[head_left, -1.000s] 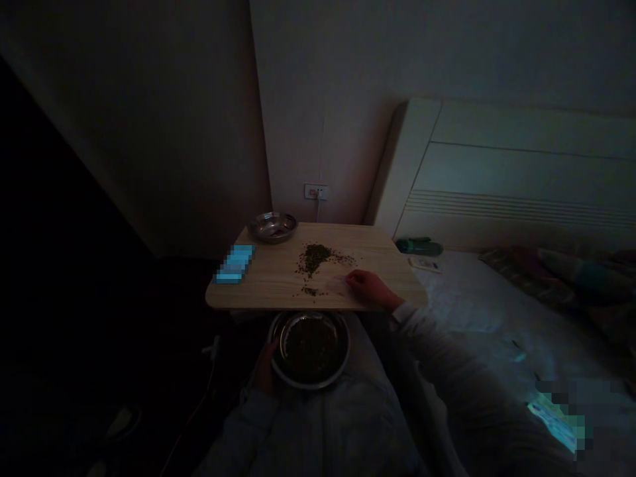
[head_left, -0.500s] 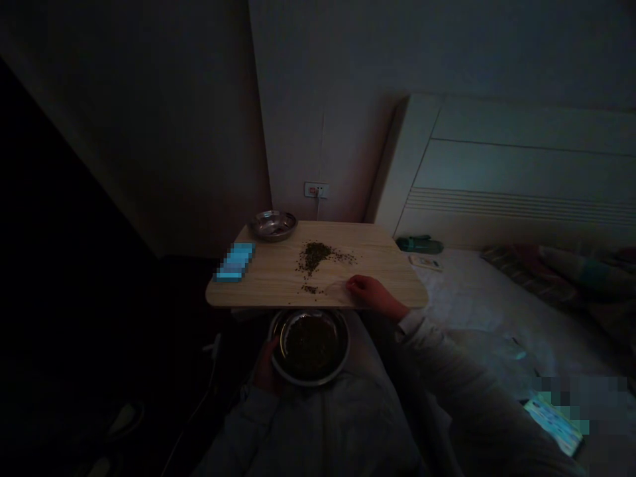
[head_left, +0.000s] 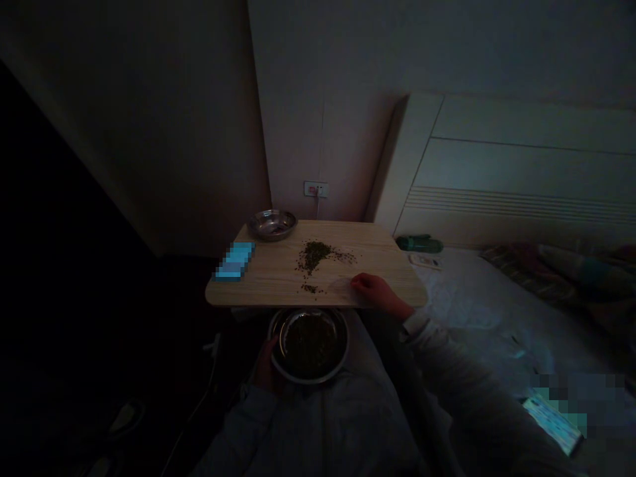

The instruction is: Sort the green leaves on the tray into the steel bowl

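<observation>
1. Left hand (head_left: 265, 366): grip closed on left rim of lap bowl (head_left: 311, 381).
2. Grain pile (head_left: 315, 254): on surface (head_left: 268, 275), ahead-left of right hand (head_left: 373, 291), the nearer hand.
3. Right grip: fingers curled together; cannot tell what they hold.

Dim bedroom (pale headboard (head_left: 497, 165), rumpled bedding (head_left: 467, 298) beside wall (head_left: 318, 86)).

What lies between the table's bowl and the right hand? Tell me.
A dark pile with scattered bits lies between the bowl and right hand, head view.
</observation>
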`<state>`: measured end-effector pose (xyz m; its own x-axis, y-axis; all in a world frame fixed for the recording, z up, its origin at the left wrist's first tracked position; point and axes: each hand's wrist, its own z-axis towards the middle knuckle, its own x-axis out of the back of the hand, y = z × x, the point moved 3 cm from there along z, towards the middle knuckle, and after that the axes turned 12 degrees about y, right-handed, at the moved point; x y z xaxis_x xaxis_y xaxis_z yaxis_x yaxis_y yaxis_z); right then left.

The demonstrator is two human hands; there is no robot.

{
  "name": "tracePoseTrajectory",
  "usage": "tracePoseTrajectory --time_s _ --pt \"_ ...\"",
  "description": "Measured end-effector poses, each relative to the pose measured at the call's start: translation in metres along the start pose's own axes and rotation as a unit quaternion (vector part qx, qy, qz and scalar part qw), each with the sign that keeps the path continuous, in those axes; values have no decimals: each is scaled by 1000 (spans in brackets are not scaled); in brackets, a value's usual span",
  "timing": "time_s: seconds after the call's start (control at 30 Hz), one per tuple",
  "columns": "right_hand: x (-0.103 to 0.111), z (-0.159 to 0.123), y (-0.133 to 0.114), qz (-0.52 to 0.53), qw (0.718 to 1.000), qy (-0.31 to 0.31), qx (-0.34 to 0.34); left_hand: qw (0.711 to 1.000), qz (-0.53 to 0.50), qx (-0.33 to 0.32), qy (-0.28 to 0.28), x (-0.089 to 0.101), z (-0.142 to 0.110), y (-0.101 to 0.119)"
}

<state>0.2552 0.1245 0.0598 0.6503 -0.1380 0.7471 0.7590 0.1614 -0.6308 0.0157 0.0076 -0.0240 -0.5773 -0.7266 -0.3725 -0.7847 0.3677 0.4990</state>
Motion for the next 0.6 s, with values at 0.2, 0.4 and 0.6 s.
tracePoseTrajectory --time_s 0.2,0.4,0.6 --pt "-11 -4 -4 17 999 -18 28 1000 -9 -17 12 2 6 0" --pt "-16 -9 -11 30 999 -32 23 1000 -13 3 11 -1 1 0" --pt "-21 -12 -21 28 999 -42 18 1000 -10 13 12 -1 -1 0"
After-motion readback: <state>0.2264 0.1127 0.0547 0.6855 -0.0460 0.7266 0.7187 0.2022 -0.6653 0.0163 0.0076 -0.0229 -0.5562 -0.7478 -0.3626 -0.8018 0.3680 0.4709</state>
